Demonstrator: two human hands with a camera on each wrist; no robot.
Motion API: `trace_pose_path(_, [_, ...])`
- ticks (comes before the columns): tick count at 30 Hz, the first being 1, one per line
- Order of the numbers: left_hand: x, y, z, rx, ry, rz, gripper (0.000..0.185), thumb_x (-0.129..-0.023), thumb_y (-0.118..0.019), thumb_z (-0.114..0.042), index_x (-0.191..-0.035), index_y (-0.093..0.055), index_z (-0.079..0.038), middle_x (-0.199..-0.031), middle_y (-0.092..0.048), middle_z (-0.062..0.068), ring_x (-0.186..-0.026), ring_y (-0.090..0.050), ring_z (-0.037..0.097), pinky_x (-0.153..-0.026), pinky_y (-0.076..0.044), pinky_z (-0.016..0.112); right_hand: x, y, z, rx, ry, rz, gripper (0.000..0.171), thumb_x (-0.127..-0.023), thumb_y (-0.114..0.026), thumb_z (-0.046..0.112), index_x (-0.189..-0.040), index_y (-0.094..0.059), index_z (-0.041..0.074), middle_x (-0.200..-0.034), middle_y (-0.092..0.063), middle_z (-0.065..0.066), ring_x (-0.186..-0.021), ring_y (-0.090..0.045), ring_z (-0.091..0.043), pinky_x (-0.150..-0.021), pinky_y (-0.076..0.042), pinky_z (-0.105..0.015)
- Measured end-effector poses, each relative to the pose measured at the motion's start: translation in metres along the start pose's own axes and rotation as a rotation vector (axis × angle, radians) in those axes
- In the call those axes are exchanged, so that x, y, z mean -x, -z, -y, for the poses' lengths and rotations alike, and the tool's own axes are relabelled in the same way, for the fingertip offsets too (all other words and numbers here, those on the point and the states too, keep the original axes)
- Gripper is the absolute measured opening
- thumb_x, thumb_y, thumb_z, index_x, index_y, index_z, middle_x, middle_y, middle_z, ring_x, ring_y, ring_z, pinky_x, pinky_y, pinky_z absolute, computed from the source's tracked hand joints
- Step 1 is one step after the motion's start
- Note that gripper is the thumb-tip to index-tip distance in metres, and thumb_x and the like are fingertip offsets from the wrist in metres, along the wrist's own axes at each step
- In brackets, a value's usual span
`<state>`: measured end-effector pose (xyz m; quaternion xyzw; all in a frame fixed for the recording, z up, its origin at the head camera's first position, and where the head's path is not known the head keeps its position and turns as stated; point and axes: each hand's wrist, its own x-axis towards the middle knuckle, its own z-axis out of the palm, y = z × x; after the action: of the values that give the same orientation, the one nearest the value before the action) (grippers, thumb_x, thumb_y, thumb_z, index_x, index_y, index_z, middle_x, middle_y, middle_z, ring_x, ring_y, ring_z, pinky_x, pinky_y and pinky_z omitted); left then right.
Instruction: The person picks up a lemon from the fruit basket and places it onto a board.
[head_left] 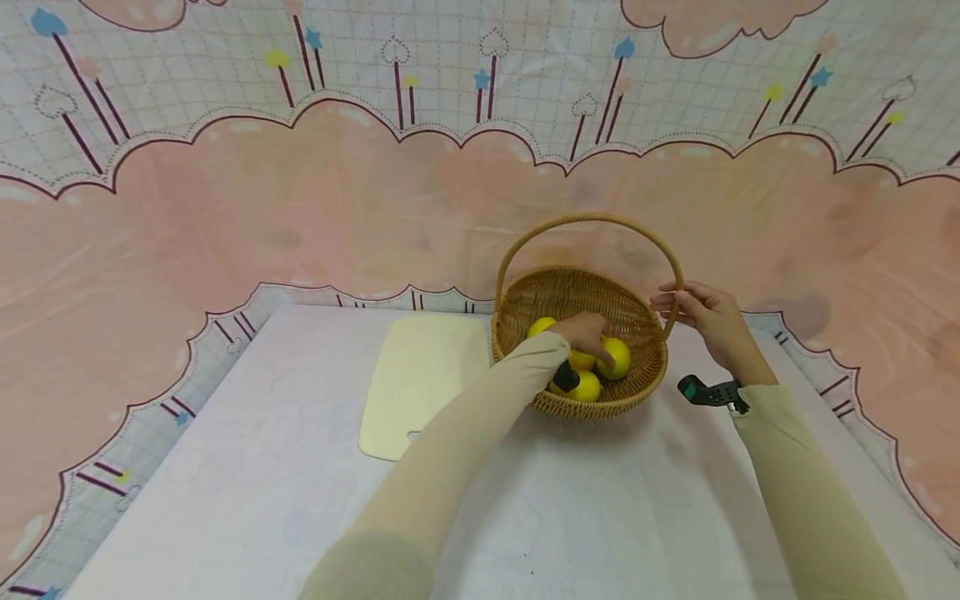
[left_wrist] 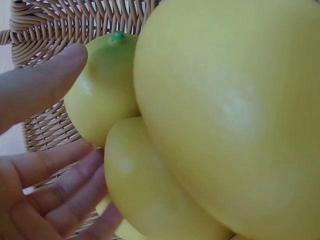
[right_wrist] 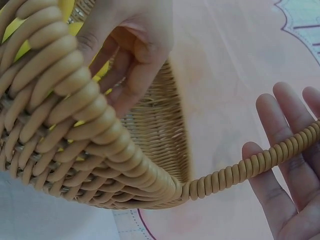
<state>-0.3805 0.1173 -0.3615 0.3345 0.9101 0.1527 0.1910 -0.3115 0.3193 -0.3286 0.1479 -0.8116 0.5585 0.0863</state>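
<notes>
Hands: left [head_left: 588, 333] on lemons [head_left: 617, 357] (right [head_left: 701, 310] steadies handle [head_left: 670, 275]).

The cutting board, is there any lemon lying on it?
No. The cutting board is bare in the head view; the lemons all lie inside the basket.

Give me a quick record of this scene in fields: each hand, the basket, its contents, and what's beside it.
left hand: inside basket, fingers on lemons
right hand: straight fingers against basket handle
basket: wicker, upright on table
contents: yellow lemons, at least three visible
beside basket: pale cutting board, to its left
</notes>
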Motion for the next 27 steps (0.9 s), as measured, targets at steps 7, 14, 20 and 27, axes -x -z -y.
trace_pose_path(7, [-0.0010, 0.0017, -0.0023, 0.022, 0.057, 0.017, 0.046, -0.081, -0.072, -0.036, -0.066, -0.035, -0.014, -0.057, -0.024, -0.003, -0.049, -0.020, 0.007, -0.046, -0.025, 0.019, -0.0002, 0.0001, 0.0004, -0.026, -0.001, 0.001, 0.032, -0.097, -0.047, 0.028, -0.117, -0.061, 0.007, -0.093, -0.070, 0.017, -0.091, -0.066, 0.001, -0.080, -0.053, -0.013])
trace_pose_path(14, [-0.0028, -0.0001, 0.0025, 0.052, -0.059, -0.012, 0.052, -0.082, -0.073, -0.026, -0.128, -0.055, -0.009, -0.121, -0.062, 0.004, -0.104, -0.059, 0.015, -0.081, -0.050, 0.020, -0.0002, 0.0019, 0.0002, -0.078, 0.018, 0.030, 0.027, -0.098, -0.047, 0.025, -0.115, -0.063, 0.013, -0.094, -0.070, 0.016, -0.092, -0.066, 0.001, -0.080, -0.053, -0.012])
trace_pose_path(20, [-0.0075, -0.0005, 0.0056, 0.184, -0.148, -0.026, 0.043, -0.081, -0.073, -0.016, -0.121, -0.059, -0.011, -0.117, -0.062, 0.005, -0.105, -0.058, 0.016, -0.080, -0.049, 0.018, 0.0005, 0.0015, -0.0003, -0.049, 0.007, 0.019, 0.029, -0.098, -0.047, 0.027, -0.116, -0.062, 0.010, -0.094, -0.070, 0.017, -0.092, -0.066, 0.001, -0.081, -0.053, -0.012])
trace_pose_path(27, [-0.0073, -0.0010, 0.0045, 0.150, -0.180, 0.063, 0.050, -0.081, -0.074, -0.015, -0.127, -0.058, -0.008, -0.125, -0.062, 0.007, -0.109, -0.059, 0.017, -0.084, -0.049, 0.017, 0.0010, 0.0005, -0.0004, -0.034, -0.008, 0.004, 0.034, -0.097, -0.048, 0.029, -0.119, -0.061, 0.007, -0.093, -0.070, 0.016, -0.091, -0.065, 0.000, -0.080, -0.053, -0.012])
